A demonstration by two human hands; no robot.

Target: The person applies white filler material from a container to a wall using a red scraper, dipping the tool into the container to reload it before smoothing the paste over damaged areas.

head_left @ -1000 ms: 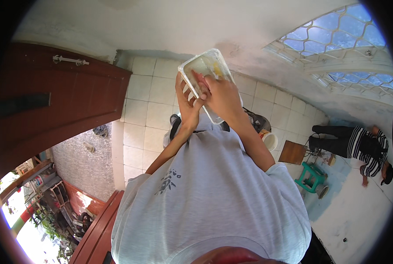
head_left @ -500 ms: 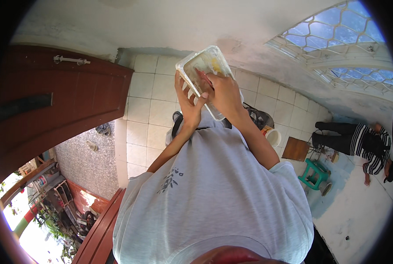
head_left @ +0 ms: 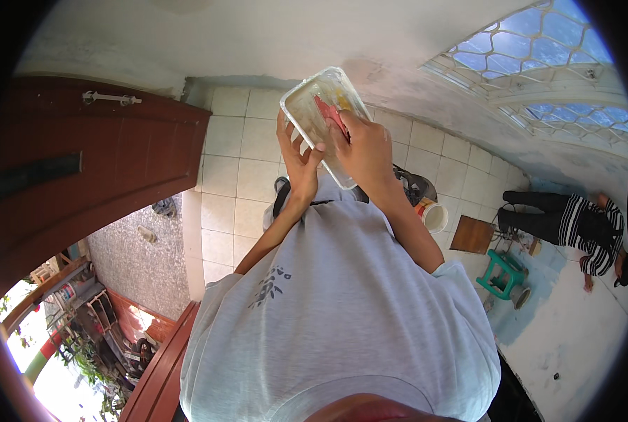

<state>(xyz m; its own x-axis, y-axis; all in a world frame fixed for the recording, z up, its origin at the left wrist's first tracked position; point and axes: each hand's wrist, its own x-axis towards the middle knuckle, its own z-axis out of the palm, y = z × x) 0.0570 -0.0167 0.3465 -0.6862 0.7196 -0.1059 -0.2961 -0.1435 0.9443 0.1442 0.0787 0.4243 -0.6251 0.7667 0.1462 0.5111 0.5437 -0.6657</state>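
Observation:
My left hand (head_left: 298, 156) is closed on the long left side of a rectangular whitish tray (head_left: 305, 87), which is tilted in front of my chest and has yellowish residue and smears inside. My right hand (head_left: 367, 151) grips a flat red tool (head_left: 327, 107) against the inside of the tray; its exact shape is partly hidden by my fingers.
A person in striped top (head_left: 580, 232) is at the wall on the right, near a green stool (head_left: 497, 274), wooden board (head_left: 471, 235) and white bucket (head_left: 436, 218). A brown door (head_left: 96, 162) stands left, window grille (head_left: 525, 49) upper right, footwear (head_left: 146, 233) by the doorway.
The tray has risen slightly, away from my body. My right hand and the red tool have moved upward within the tray, so more of the tool shows.

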